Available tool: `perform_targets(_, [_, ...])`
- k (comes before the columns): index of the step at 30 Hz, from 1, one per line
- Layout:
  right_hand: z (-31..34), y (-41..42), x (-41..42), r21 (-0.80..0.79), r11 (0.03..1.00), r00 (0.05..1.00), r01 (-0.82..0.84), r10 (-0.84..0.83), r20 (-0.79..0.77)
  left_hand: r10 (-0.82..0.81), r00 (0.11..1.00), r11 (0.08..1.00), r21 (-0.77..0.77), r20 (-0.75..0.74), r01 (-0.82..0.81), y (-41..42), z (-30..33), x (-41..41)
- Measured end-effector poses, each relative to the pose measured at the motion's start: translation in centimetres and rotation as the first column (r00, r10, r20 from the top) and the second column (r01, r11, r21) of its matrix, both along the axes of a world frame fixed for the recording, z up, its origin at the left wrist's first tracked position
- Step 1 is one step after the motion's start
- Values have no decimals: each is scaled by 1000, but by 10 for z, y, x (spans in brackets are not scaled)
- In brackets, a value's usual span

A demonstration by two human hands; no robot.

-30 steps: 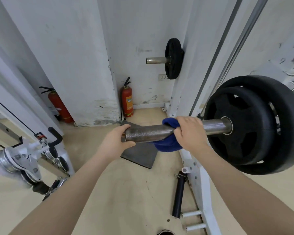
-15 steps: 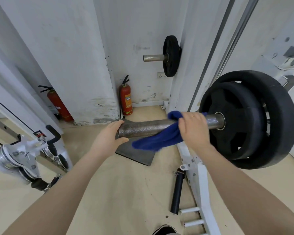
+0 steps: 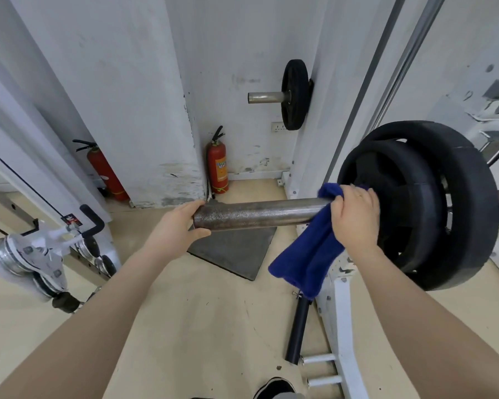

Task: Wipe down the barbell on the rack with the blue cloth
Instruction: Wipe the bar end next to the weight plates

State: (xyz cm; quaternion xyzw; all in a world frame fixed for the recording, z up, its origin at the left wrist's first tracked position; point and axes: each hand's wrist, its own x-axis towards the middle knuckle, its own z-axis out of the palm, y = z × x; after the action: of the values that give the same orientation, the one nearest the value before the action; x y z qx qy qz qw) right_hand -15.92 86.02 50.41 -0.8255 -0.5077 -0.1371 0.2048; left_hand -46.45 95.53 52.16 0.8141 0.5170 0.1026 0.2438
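Right hand: the right hand [image 3: 355, 216] is wrapped around the barbell sleeve [image 3: 260, 214], pinching the blue cloth [image 3: 308, 251] against it, just beside the black weight plates [image 3: 432, 203].
Cloth: its loose end hangs below the bar.
Left hand: the left hand [image 3: 175, 230] cups the sleeve's open end, fingers curled around it.
Background: a red fire extinguisher [image 3: 217, 165] stands by the wall.

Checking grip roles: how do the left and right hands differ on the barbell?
The left hand cups the bare end of the barbell sleeve; the right hand grips it beside the weight plates. The right hand presses the blue cloth on; the left holds none. Both touch the sleeve.
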Motion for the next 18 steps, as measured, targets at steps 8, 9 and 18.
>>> perform_targets(8, [-29,-4,-40,-20,977,974,-211,212,78,38,959,971,237,-281,31,-19,20,46])
perform_targets(9, [-28,-6,-33,-24,960,957,-278,279,82,15,968,957,285,-250,59,-25,22,58])
perform_targets(18, [-6,2,-7,63,995,983,76,-65,-170,-81,925,848,462,-370,259,-40,-1,107])
